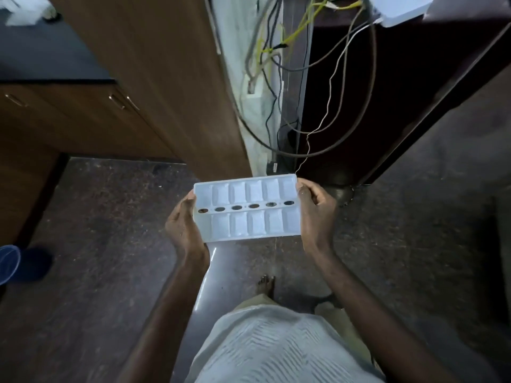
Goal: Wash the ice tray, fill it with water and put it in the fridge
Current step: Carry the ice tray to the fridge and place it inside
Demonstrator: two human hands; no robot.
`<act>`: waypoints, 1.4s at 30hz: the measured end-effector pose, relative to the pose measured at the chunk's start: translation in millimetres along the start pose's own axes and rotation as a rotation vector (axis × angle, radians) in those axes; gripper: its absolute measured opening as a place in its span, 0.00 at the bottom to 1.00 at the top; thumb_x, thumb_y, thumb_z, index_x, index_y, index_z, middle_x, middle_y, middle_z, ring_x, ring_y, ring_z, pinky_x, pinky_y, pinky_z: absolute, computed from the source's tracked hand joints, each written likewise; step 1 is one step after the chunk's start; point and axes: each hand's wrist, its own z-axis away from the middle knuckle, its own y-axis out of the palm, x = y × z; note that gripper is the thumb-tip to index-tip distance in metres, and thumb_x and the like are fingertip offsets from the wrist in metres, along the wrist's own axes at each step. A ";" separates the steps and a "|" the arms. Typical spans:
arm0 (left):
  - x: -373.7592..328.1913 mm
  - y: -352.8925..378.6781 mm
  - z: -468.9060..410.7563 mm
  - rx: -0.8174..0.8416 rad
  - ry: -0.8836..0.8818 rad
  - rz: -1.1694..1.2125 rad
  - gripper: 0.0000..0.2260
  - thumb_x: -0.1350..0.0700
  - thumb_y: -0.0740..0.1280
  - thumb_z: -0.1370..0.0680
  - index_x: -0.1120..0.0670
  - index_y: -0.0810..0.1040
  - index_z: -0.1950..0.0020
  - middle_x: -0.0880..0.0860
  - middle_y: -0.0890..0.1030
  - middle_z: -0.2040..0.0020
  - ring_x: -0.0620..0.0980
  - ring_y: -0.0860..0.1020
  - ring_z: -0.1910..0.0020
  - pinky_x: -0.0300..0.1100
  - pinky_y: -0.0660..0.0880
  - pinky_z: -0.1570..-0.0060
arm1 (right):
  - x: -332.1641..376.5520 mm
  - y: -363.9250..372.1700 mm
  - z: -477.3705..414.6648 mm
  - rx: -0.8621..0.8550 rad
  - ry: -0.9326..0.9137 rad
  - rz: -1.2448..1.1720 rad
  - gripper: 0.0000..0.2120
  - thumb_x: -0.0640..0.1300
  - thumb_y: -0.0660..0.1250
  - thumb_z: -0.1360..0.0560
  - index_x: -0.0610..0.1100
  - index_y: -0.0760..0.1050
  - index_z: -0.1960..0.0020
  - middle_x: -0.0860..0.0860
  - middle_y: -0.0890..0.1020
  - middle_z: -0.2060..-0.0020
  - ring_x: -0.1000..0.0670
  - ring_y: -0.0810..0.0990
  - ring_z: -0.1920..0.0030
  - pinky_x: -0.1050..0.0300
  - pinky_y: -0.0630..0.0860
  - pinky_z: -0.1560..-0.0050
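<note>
Left hand [183, 225] grips the near-left end, thumb on the rim. Ice tray [246, 209] spans between both hands, held level over the floor [110, 217], probably to avoid spills; water not discernible. Right hand [315, 214] grips the opposite end.

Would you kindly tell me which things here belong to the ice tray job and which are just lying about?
For the job: ice tray, gripped at its ends by the left hand and right hand.
Lying about: cables, white box, blue container, wooden cabinet.
</note>
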 end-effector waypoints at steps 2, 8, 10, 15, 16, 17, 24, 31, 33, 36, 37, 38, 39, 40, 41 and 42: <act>8.4 21.1 20.6 -0.017 -0.015 0.023 0.11 0.49 0.72 0.22 0.52 0.88 0.44 0.51 0.89 0.49 0.50 0.88 0.53 0.40 0.83 0.63 | 1.5 -26.4 -14.6 0.013 -0.004 0.013 0.10 0.48 0.66 0.20 0.51 0.86 0.45 0.58 0.88 0.53 0.56 0.86 0.52 0.58 0.82 0.53; 39.7 100.5 82.4 -0.069 -0.075 0.049 0.13 0.49 0.72 0.24 0.52 0.88 0.43 0.54 0.89 0.48 0.54 0.88 0.52 0.48 0.84 0.58 | 0.8 -112.4 -76.6 0.062 -0.037 0.042 0.12 0.52 0.66 0.22 0.51 0.86 0.45 0.59 0.88 0.53 0.57 0.86 0.52 0.59 0.83 0.53; 51.3 127.9 99.5 -0.078 -0.101 0.051 0.12 0.49 0.71 0.23 0.51 0.88 0.43 0.52 0.89 0.48 0.53 0.88 0.52 0.48 0.85 0.59 | 1.3 -139.8 -99.1 0.078 -0.046 0.049 0.12 0.53 0.65 0.22 0.52 0.86 0.46 0.60 0.88 0.55 0.58 0.86 0.54 0.63 0.82 0.57; 69.2 193.0 141.4 -0.095 -0.155 0.066 0.12 0.50 0.71 0.23 0.52 0.86 0.42 0.53 0.89 0.48 0.56 0.87 0.51 0.53 0.85 0.55 | 5.7 -203.8 -150.1 0.089 -0.047 0.078 0.12 0.55 0.65 0.23 0.54 0.85 0.47 0.59 0.88 0.55 0.57 0.87 0.54 0.62 0.81 0.57; 71.8 206.2 148.5 -0.099 -0.153 0.073 0.12 0.50 0.71 0.23 0.54 0.86 0.42 0.55 0.88 0.47 0.57 0.87 0.50 0.54 0.84 0.54 | 7.0 -215.1 -160.1 0.088 -0.041 0.087 0.13 0.56 0.65 0.23 0.53 0.85 0.47 0.59 0.88 0.55 0.57 0.87 0.54 0.59 0.82 0.56; 74.0 219.5 155.1 -0.098 -0.149 0.082 0.13 0.51 0.71 0.22 0.55 0.86 0.41 0.56 0.88 0.46 0.57 0.87 0.49 0.55 0.84 0.53 | 8.1 -225.9 -170.0 0.084 -0.036 0.095 0.13 0.56 0.65 0.24 0.53 0.86 0.47 0.58 0.88 0.55 0.56 0.87 0.54 0.56 0.83 0.55; 86.0 320.6 180.1 -0.102 -0.179 0.092 0.13 0.54 0.71 0.21 0.57 0.85 0.39 0.54 0.87 0.43 0.59 0.84 0.40 0.55 0.81 0.41 | 16.9 -289.6 -242.8 0.053 -0.037 0.128 0.09 0.55 0.66 0.23 0.57 0.85 0.50 0.59 0.88 0.56 0.56 0.87 0.55 0.47 0.86 0.51; 98.2 426.3 183.6 -0.012 -0.174 0.064 0.08 0.53 0.69 0.21 0.52 0.86 0.45 0.50 0.88 0.50 0.57 0.86 0.46 0.53 0.84 0.50 | 25.4 -340.1 -332.5 0.031 -0.032 0.146 0.10 0.54 0.67 0.21 0.53 0.85 0.47 0.55 0.88 0.55 0.53 0.87 0.54 0.43 0.86 0.51; 99.7 455.4 187.4 0.012 -0.178 0.060 0.07 0.53 0.69 0.21 0.49 0.87 0.49 0.48 0.88 0.53 0.54 0.86 0.49 0.51 0.84 0.53 | 29.1 -354.6 -355.2 0.022 -0.020 0.144 0.09 0.53 0.67 0.20 0.54 0.85 0.47 0.55 0.88 0.55 0.52 0.87 0.54 0.43 0.86 0.51; 98.5 498.5 193.7 0.008 -0.205 0.053 0.10 0.52 0.69 0.20 0.53 0.86 0.42 0.51 0.88 0.48 0.56 0.86 0.45 0.51 0.85 0.51 | 37.5 -377.2 -389.4 0.028 -0.007 0.147 0.08 0.52 0.66 0.19 0.54 0.84 0.46 0.55 0.88 0.55 0.52 0.88 0.54 0.42 0.86 0.51; 98.4 513.7 196.7 0.005 -0.221 0.050 0.13 0.52 0.69 0.20 0.55 0.84 0.38 0.54 0.87 0.44 0.58 0.85 0.42 0.55 0.84 0.45 | 40.6 -385.2 -401.0 0.021 -0.012 0.148 0.08 0.52 0.66 0.18 0.54 0.84 0.46 0.55 0.88 0.55 0.52 0.88 0.54 0.43 0.86 0.52; 98.5 529.1 199.7 0.006 -0.231 0.043 0.14 0.52 0.69 0.19 0.55 0.83 0.36 0.56 0.86 0.41 0.59 0.84 0.40 0.57 0.83 0.41 | 44.3 -393.1 -412.2 0.011 -0.018 0.150 0.08 0.52 0.66 0.18 0.55 0.84 0.47 0.55 0.88 0.55 0.52 0.88 0.54 0.44 0.86 0.53; 98.3 544.4 203.1 0.012 -0.234 0.038 0.14 0.53 0.68 0.19 0.55 0.83 0.35 0.57 0.86 0.40 0.60 0.84 0.39 0.59 0.81 0.39 | 48.6 -400.6 -422.7 0.004 -0.024 0.148 0.08 0.52 0.66 0.18 0.55 0.84 0.47 0.56 0.88 0.55 0.53 0.88 0.56 0.47 0.86 0.55; 97.7 558.6 206.8 0.025 -0.240 0.034 0.14 0.53 0.68 0.18 0.55 0.82 0.34 0.57 0.85 0.39 0.60 0.83 0.38 0.59 0.81 0.38 | 52.4 -408.4 -432.5 -0.003 -0.025 0.145 0.08 0.52 0.66 0.18 0.55 0.84 0.48 0.56 0.88 0.56 0.54 0.87 0.57 0.50 0.86 0.58; 96.1 571.8 209.9 0.045 -0.243 0.028 0.14 0.53 0.67 0.18 0.54 0.82 0.34 0.57 0.85 0.39 0.60 0.83 0.38 0.60 0.80 0.37 | 55.8 -416.2 -441.6 -0.013 -0.024 0.144 0.08 0.52 0.66 0.18 0.55 0.84 0.47 0.56 0.88 0.57 0.54 0.87 0.58 0.53 0.86 0.60; 94.0 584.0 212.3 0.065 -0.235 0.020 0.14 0.53 0.67 0.18 0.54 0.82 0.34 0.57 0.85 0.39 0.60 0.83 0.38 0.60 0.80 0.37 | 59.3 -423.9 -449.5 -0.023 -0.020 0.142 0.08 0.52 0.66 0.18 0.54 0.84 0.47 0.55 0.88 0.57 0.54 0.87 0.59 0.54 0.85 0.61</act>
